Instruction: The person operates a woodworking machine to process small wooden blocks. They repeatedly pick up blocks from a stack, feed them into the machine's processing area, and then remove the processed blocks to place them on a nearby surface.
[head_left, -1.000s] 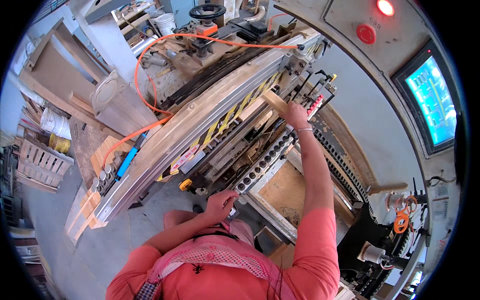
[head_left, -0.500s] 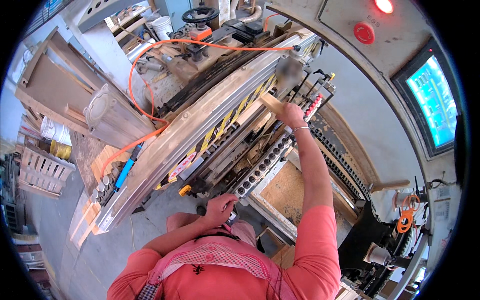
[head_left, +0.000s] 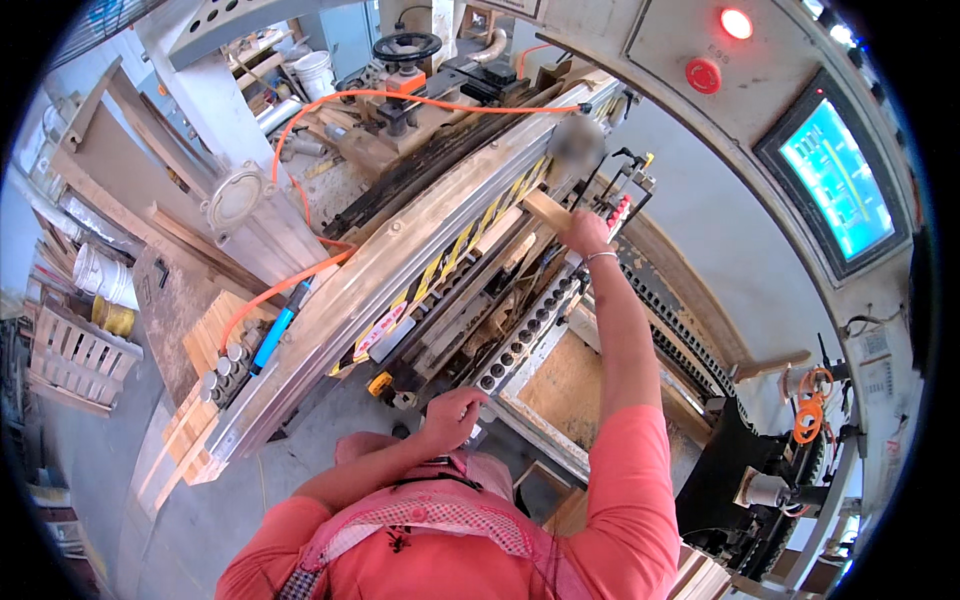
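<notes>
The right hand (head_left: 585, 233) grasps a short wooden piece (head_left: 547, 210) by its near end, toward the far end of the machine frame (head_left: 541, 438), between the striped strip (head_left: 470, 236) and the rail with round black fittings (head_left: 530, 335). The left hand (head_left: 453, 418) is just beside the rail's near end, its fingers curled; whether they hold anything, one cannot tell. A good hold probably calls for a firm, level wrist, fingers kept to the near end, and the forearm clear of the rail and the red knobs (head_left: 619, 212). The piece looks flat, straight-edged and pale brown; what supports its far end is unclear
</notes>
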